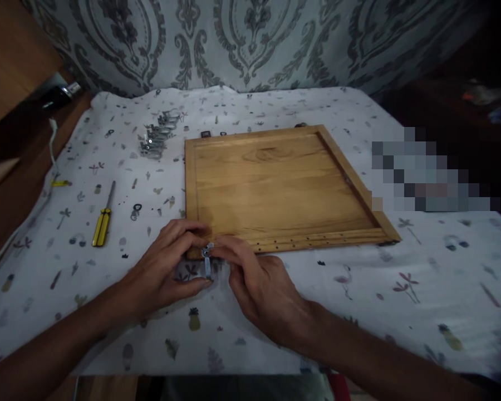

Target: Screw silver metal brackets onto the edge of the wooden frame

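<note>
Two hands: your left hand (167,274) and right hand (259,285) pinch one small metal hinge (207,262).
Probably light, stiff and slippery; grip its flat leaf.

Cloth-covered table (359,289) carrying woodwork and hardware.
A printed white cloth is covering the table; a wooden panel (275,189) is lying flat at centre, a yellow-handled screwdriver (103,220) is lying at the left, a small metal ring (136,211) is sitting between them, and a pile of metal hinges (156,139) is sitting far left, near the panel's far corner.
</note>
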`<state>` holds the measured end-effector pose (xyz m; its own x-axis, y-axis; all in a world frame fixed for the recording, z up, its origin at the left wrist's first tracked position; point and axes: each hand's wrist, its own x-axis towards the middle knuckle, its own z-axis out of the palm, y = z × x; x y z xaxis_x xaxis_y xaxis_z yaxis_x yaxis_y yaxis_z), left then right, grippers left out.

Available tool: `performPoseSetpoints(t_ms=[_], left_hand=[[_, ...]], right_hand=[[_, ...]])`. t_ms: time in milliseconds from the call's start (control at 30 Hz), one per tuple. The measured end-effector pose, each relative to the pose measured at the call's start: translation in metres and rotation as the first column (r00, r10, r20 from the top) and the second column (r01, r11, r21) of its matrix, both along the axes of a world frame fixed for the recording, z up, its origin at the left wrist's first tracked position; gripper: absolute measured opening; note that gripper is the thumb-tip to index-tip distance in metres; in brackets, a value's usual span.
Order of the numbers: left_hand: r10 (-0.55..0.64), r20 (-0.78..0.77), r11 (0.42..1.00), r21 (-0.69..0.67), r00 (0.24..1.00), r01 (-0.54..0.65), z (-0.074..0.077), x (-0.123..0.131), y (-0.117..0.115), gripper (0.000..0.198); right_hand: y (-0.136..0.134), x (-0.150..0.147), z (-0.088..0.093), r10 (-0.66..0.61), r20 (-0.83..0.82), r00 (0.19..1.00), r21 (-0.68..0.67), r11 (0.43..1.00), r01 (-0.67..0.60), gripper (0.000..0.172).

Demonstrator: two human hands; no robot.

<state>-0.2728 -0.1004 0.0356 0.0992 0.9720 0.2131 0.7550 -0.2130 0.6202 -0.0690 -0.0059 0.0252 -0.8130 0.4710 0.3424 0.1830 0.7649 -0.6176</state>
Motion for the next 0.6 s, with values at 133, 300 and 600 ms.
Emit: performPoseSetpoints(t_ms=[133,300,600], left_hand=[[-0.018,0.009,1.0,-0.013,1.0,0.018,0.0016,-0.0007,-0.0004,0.034],[-0.017,-0.003,1.0,-0.012,1.0,0.016,0.0026,-0.0006,-0.0008,0.033],[-0.046,-0.005,0.999,-0.003,0.999,0.046,0.0031,-0.0031,-0.001,0.035]], right_hand=[[0.0009,-0.0004,-0.0007,0.017,0.004,1.0,0.04,0.999,-0.018,0.044],[0.0006,-0.0018,-0.0026,0.011,0.008,1.0,0.078,0.997,-0.012,0.045],[0.0004,-0.0019,0.0006,0.005,0.006,1.0,0.091,0.996,-0.006,0.047]])
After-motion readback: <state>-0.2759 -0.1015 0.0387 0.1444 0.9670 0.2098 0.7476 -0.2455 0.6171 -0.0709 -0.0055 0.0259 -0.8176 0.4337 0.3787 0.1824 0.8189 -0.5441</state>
